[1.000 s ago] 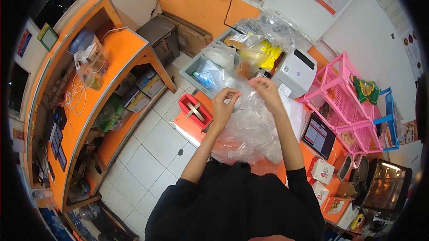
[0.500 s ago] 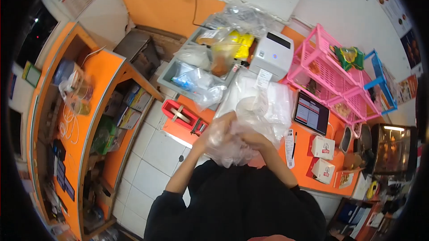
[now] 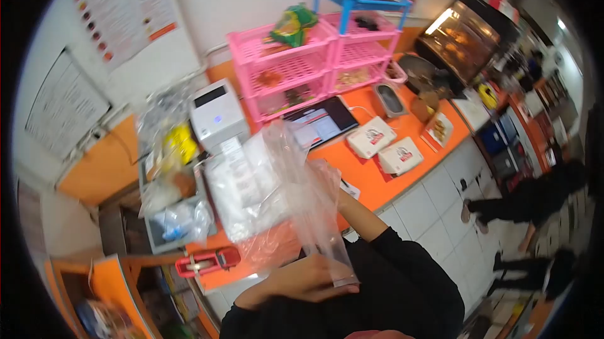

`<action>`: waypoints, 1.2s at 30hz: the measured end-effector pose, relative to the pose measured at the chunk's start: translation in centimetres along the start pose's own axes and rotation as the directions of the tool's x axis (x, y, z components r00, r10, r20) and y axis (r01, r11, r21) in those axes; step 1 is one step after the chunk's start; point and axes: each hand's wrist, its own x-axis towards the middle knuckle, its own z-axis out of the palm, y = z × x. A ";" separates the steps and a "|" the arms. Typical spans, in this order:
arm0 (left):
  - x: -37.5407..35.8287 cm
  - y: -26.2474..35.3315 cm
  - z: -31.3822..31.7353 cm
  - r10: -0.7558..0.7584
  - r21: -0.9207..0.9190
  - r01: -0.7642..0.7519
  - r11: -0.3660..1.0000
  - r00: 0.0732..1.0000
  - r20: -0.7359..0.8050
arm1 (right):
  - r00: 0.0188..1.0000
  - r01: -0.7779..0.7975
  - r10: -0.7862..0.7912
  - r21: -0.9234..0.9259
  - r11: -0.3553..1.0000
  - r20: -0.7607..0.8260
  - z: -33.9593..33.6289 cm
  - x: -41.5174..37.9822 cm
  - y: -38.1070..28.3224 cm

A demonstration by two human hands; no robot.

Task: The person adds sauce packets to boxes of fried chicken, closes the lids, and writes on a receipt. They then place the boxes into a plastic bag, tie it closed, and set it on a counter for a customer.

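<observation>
A clear plastic bag point(image 3: 309, 216) stretches between my two hands in front of my chest, its upper part loose and spread over the table. My left hand point(image 3: 305, 278) is closed on the lower end of the bag, close to my black top. Farther out, my right hand point(image 3: 325, 180) grips the bag's upper side; film and blur partly cover its fingers. Just beyond the bag lies a stack of clear plastic bags point(image 3: 242, 213), with a printed paper strip point(image 3: 242, 172) on top coming from the white label printer point(image 3: 218, 116).
Two white boxes point(image 3: 372, 138), a tablet point(image 3: 324, 122) and a food tray point(image 3: 438, 131) stand on the orange table. Pink racks point(image 3: 289, 56) are behind. A red tape dispenser point(image 3: 207, 262) and a grey bin point(image 3: 157, 238) are at left. People point(image 3: 528, 194) stand at far right.
My view has swung to the right. The bag, bunched between both hands before, is now drawn out long, with my right hand farther out and my left hand nearer my body.
</observation>
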 end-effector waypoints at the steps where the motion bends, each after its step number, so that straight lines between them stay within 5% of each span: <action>1: 0.4 0.8 -0.6 0.026 -0.019 -0.025 1.000 0.998 0.049 | 0.999 0.012 -0.010 -0.067 0.998 0.033 -1.4 -0.3 -0.5; 5: 2.4 0.4 -2.4 0.095 0.443 0.077 0.893 0.930 -0.355 | 0.998 0.006 0.022 -0.424 0.906 0.062 -5.3 -3.4 -2.1; 9: 4.8 -3.8 -5.7 0.284 0.574 -0.032 0.819 0.890 -0.357 | 0.985 -0.108 0.169 -0.691 0.715 0.021 -6.9 -6.9 -2.3; 10: 5.4 -4.3 -6.0 0.005 0.257 0.128 0.958 0.888 -0.461 | 0.976 -0.131 0.217 -0.725 0.676 0.026 -7.3 -7.9 -2.5; 11: 6.1 -5.0 -6.3 -0.297 -0.079 0.295 0.952 0.835 -0.464 | 0.963 -0.145 0.266 -0.758 0.636 0.039 -8.0 -9.5 -3.3; 13: 8.6 -8.4 -6.5 -0.241 -0.048 0.241 0.969 0.895 -0.376 | 0.922 -0.152 0.375 -0.804 0.574 0.094 -8.8 -11.3 -4.1; 15: 10.6 -12.4 -5.1 -0.362 -0.343 0.233 0.910 0.851 -0.380 | 0.860 -0.117 0.477 -0.842 0.526 0.179 -10.7 -11.9 -5.0; 17: 11.3 -16.7 -3.2 -0.275 -0.455 0.088 0.886 0.890 -0.363 | 0.947 -0.269 0.312 -0.344 0.900 0.076 -15.1 -13.0 -7.3; 19: 11.6 -19.1 -1.4 -0.275 -0.434 0.122 0.893 0.910 -0.310 | 0.946 -0.322 0.304 -0.407 0.855 -0.110 -20.0 -14.7 -7.6; 20: 11.7 -19.5 -1.1 -0.367 -0.464 0.213 0.860 0.890 -0.271 | 0.856 -0.512 0.469 -0.233 0.827 -0.218 -22.9 -16.3 -5.5; 22: 12.5 -20.2 0.1 -0.469 -0.499 0.297 0.814 0.843 -0.265 | 0.803 -0.592 0.445 -0.451 0.667 -0.397 -27.0 -18.3 -2.4; 23: 13.3 -20.5 0.7 -0.569 -0.381 0.457 0.804 0.777 -0.269 | 0.816 -0.577 0.450 -0.453 0.680 -0.364 -28.4 -19.6 -0.4; 24: 14.0 -21.0 1.4 -0.658 -0.257 0.606 0.753 0.697 -0.286 | 0.875 -0.483 0.322 -0.698 0.529 -0.361 -29.3 -21.0 1.6; 25: 14.6 -22.9 2.3 -0.524 0.022 0.557 0.830 0.793 -0.310 | 0.929 -0.364 0.189 -0.876 0.317 -0.318 -30.4 -22.0 3.8; 28: 16.4 -29.3 6.4 -0.114 0.682 0.276 0.677 0.955 -0.274 | 0.933 -0.356 0.237 -0.784 0.508 -0.271 -32.8 -23.5 7.4; 32: 20.1 -28.8 10.0 -0.221 0.812 0.363 0.457 0.931 -0.292 | 0.941 -0.339 0.202 -0.749 0.569 -0.273 -34.0 -24.1 7.9; 34: 20.6 -29.8 11.0 -0.420 0.657 0.602 0.454 0.795 -0.438 | 0.948 -0.319 0.197 -0.760 0.566 -0.252 -34.5 -24.6 8.1; 36: 20.1 -31.0 11.2 -0.364 0.722 0.576 0.383 0.813 -0.455 | 0.968 -0.250 0.116 -0.786 0.565 -0.224 -35.0 -24.9 8.6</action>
